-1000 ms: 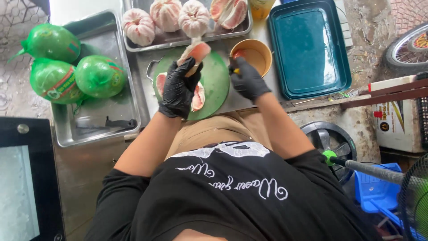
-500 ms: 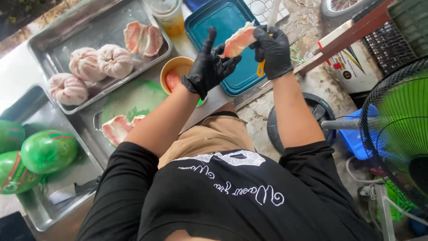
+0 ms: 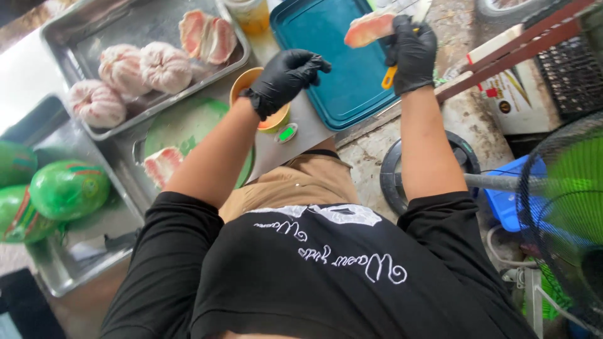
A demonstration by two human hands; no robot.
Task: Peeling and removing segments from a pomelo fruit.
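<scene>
Right hand [image 3: 411, 53] grips a pink pomelo segment [image 3: 370, 28] and a yellow-handled tool [image 3: 390, 76] above the teal tray [image 3: 326, 63], left hand [image 3: 286, 78] loosely curled, seemingly empty, over the cup [image 3: 251, 85]; three peeled pomelos [image 3: 129, 69] wait unsplit.

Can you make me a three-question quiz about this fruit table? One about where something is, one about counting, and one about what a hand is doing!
1. Where is the pink fruit wedge?
A. in the right hand
B. in the orange bowl
C. on the floor

2. How many whole peeled fruits lie on the metal tray?
A. one
B. three
C. six

3. What is the left hand doing?
A. gripping a knife
B. holding nothing, fingers curled
C. lifting a tray

Answers:
1 A, black glove grips it above the teal tray.
2 B, three round ones.
3 B, nothing shows in it.
</scene>
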